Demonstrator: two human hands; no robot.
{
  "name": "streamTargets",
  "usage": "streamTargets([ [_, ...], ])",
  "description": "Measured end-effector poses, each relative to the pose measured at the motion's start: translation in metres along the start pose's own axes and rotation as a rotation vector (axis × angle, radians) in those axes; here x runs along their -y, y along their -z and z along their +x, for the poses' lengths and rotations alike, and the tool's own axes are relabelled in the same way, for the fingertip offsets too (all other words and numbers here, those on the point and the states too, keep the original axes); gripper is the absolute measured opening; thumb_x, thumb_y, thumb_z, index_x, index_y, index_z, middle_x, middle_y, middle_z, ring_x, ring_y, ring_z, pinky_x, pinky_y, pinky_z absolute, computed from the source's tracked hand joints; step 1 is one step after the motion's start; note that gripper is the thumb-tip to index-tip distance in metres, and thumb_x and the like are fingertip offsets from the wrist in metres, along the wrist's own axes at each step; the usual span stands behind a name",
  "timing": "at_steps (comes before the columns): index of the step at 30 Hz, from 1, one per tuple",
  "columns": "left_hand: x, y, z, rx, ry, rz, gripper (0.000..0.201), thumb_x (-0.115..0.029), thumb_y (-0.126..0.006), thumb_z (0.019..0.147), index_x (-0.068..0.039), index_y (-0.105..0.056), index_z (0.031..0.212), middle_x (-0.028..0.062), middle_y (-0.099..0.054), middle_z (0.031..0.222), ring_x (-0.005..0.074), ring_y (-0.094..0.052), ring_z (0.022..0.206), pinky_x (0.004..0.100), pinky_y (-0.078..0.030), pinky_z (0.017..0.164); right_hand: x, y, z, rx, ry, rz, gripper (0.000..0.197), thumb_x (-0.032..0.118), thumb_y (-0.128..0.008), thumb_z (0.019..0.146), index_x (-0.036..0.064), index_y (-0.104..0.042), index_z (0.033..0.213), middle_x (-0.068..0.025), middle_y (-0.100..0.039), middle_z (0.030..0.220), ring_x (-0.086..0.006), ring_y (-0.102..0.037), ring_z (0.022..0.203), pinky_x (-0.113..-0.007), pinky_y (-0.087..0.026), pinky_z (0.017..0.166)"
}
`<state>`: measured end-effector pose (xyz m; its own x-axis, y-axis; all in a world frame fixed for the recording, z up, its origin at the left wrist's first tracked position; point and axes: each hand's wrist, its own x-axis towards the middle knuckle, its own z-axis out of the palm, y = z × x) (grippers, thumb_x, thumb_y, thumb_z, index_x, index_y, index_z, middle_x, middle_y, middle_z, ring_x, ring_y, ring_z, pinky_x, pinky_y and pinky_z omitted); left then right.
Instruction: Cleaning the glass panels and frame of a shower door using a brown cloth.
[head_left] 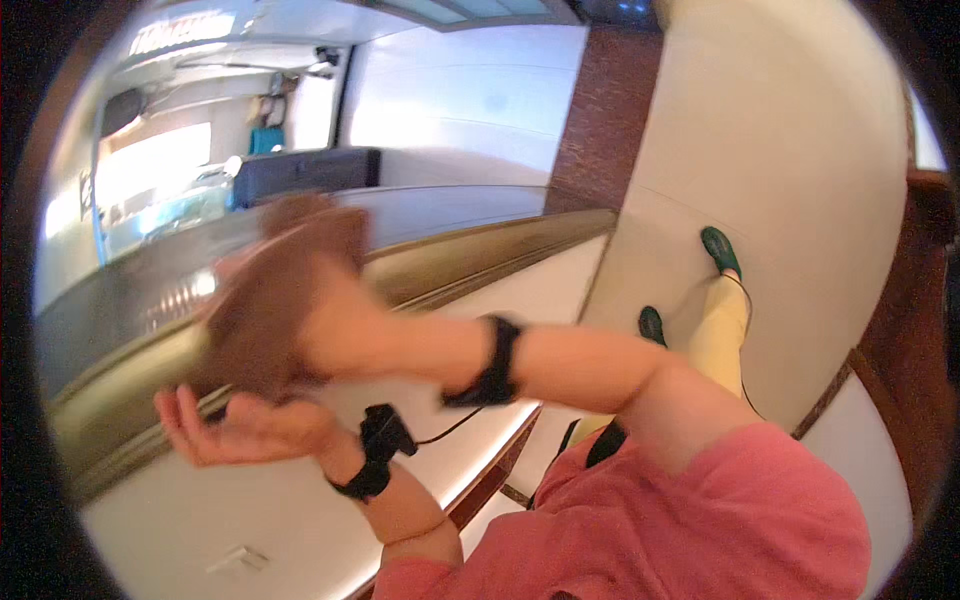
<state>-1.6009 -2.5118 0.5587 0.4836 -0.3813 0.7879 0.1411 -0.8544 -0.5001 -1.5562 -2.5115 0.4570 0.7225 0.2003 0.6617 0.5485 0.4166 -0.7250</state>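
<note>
A brown cloth (290,290), smeared by motion, hangs in my right hand (335,325) above a counter. The cloth hides most of that hand's fingers. Just below it, my left hand (270,428) is turned palm up with its fingers stretched out and holds nothing. Its thumb side is close to the cloth's lower edge; I cannot tell whether they touch. Under both hands runs the gold-coloured rounded edge (480,250) of the counter, bordering a dark grey shiny top (100,310).
Beyond the counter, a window-like opening shows a dark box-shaped thing (305,178) and bright light. A reddish-brown stone strip (605,110) stands at the counter's far end. Pale floor (770,130) lies to the right, under my green shoes (718,248). Black bands with a cable circle my wrists.
</note>
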Motion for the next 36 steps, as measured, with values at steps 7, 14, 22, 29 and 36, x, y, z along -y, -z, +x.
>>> streamTargets([
  [7,0.028,0.011,0.015,-0.027,-0.125,0.136,0.045,-0.037,-0.032,0.093,0.003,-0.047,0.106,0.0194,-0.048,0.109,0.0298,-0.045,0.104,0.0420,-0.034,0.092,-0.017,0.034,-0.062,-0.177,-0.029,-0.100,0.034,0.031,-0.054,0.068,0.0100,-0.062,0.093,-0.0118,-0.044,0.117,-0.0298,-0.037,0.116,-0.047,-0.032,0.086],
  [14,0.006,0.016,0.041,-0.076,-0.123,0.046,0.021,-0.018,-0.046,0.088,0.001,-0.049,0.097,0.0111,-0.050,0.094,0.0224,-0.046,0.085,0.0345,-0.038,0.079,-0.186,0.078,-0.267,-0.036,-0.779,-0.113,0.036,0.014,-0.043,0.086,0.0014,-0.039,0.119,-0.0190,-0.046,0.112,-0.0322,-0.042,0.108,-0.039,-0.035,0.090],
  [22,0.007,0.013,0.036,0.015,-0.062,0.045,0.025,-0.022,-0.042,0.090,0.001,-0.048,0.098,0.0092,-0.048,0.094,0.0207,-0.043,0.088,0.0343,-0.034,0.083,-0.082,0.046,-0.122,-0.404,-0.620,-0.021,0.040,0.018,-0.060,0.068,0.0072,-0.050,0.105,-0.0101,-0.051,0.106,-0.0228,-0.052,0.090,-0.038,-0.044,0.077],
  [29,0.004,0.021,0.042,0.037,0.002,0.120,0.026,-0.023,-0.041,0.091,0.001,-0.048,0.098,0.0092,-0.047,0.094,0.0202,-0.043,0.086,0.0332,-0.034,0.081,-0.098,0.066,-0.138,-0.151,-0.302,0.068,0.048,0.017,-0.057,0.065,0.0151,-0.053,0.113,-0.0115,-0.051,0.115,-0.0303,-0.051,0.102,-0.043,-0.044,0.082],
  [36,0.013,0.032,0.050,-0.007,0.164,0.124,0.028,-0.024,-0.047,0.086,0.001,-0.050,0.100,0.0111,-0.051,0.094,0.0212,-0.049,0.083,0.0328,-0.042,0.073,-0.212,0.097,-0.250,-0.223,-0.641,-0.230,0.043,0.020,-0.048,0.087,0.0075,-0.037,0.126,-0.0114,-0.038,0.125,-0.0229,-0.038,0.115,-0.036,-0.032,0.097],
])
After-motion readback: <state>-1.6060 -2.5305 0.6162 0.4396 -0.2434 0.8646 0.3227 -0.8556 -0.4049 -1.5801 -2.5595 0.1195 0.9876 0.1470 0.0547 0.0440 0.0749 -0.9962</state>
